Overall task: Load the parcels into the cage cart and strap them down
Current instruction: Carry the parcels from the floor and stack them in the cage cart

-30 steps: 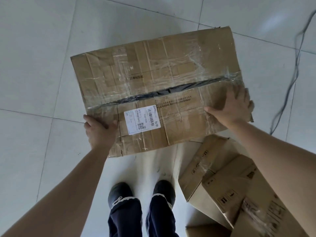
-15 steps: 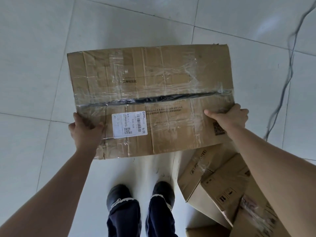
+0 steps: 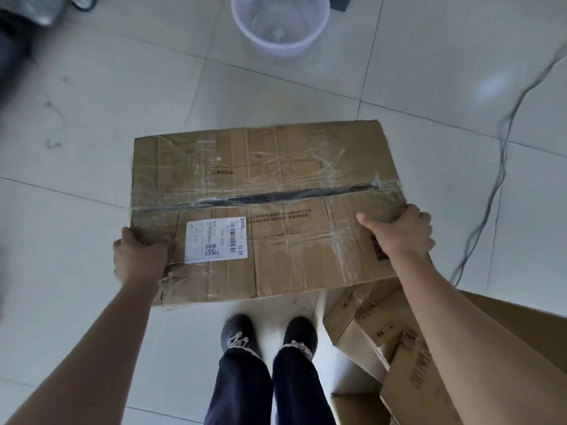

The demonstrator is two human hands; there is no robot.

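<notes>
Taped parcel (image 3: 264,185) in grip of left hand (image 3: 138,259), right hand (image 3: 399,234); bucket (image 3: 280,26) ahead, cable (image 3: 500,167), boxes (image 3: 368,326) rightward.

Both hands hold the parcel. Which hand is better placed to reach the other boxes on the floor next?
Right, probably. The right hand grips the parcel at the edge nearest the boxes, which lie right of the feet. The left hand holds the opposite side.

A person, seen from above, wears dark navy trousers (image 3: 242,391) with pale, frayed-looking trim at the hems, over rounded black shoes (image 3: 237,326). Bare forearms lead to the left hand (image 3: 138,259) and the right hand (image 3: 402,234).
</notes>
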